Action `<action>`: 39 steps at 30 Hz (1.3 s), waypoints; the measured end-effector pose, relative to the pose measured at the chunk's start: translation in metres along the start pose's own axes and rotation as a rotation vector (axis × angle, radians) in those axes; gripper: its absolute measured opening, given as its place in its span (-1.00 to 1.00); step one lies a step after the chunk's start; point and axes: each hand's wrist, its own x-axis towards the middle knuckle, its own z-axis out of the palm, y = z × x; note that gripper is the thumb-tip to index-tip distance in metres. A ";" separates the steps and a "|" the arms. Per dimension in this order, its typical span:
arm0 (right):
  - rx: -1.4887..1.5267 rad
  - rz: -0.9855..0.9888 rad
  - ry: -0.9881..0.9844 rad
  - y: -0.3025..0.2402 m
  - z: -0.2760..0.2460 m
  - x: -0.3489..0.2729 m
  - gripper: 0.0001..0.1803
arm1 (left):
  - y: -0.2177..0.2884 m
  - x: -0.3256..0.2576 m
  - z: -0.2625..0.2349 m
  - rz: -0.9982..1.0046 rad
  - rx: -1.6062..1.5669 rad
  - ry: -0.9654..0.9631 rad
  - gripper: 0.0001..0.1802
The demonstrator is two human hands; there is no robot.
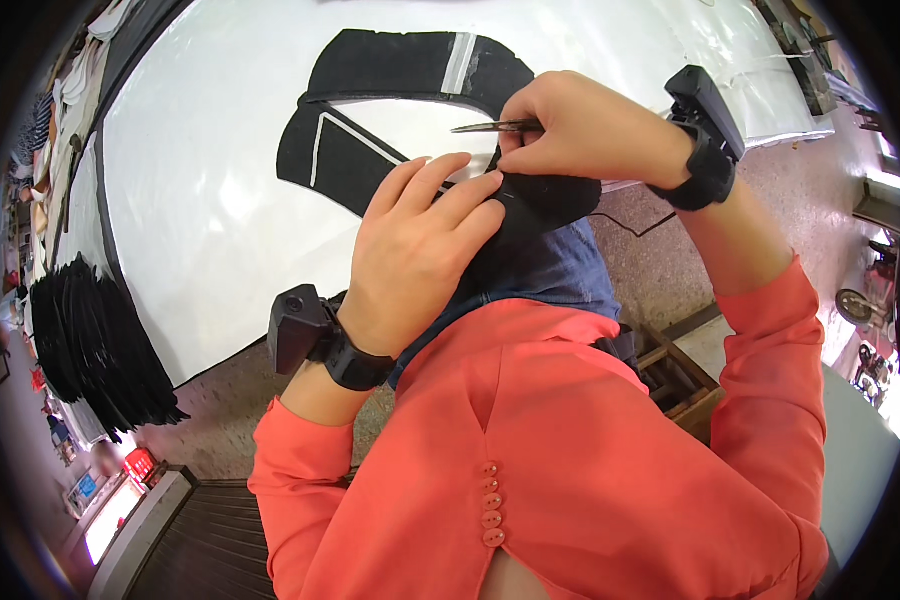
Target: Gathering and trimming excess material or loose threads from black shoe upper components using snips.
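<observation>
A black fabric piece (345,160) with pale strips sewn on it lies in a bent loop over the near edge of a white table, partly on my lap. My left hand (420,225) grips its near edge, the fingers on top and the thumb hidden beneath. My right hand (570,125) is closed on a small pair of thread snips (485,127), whose pointed blades stick out to the left above the gap in the fabric. That hand's thumb and index finger also pinch at the fabric edge, right beside my left fingertips; what they pinch there is too small to make out.
The white table (200,200) spreads out ahead. A thick bundle of black fabric pieces (95,345) hangs over its left edge. By my right side stands a wooden compartment box (675,375), and a thin black cord (640,228) runs near the table's right edge.
</observation>
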 end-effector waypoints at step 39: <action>-0.035 -0.092 -0.015 0.013 -0.014 0.010 -0.76 | 0.012 0.007 0.012 -0.054 0.105 0.029 -0.80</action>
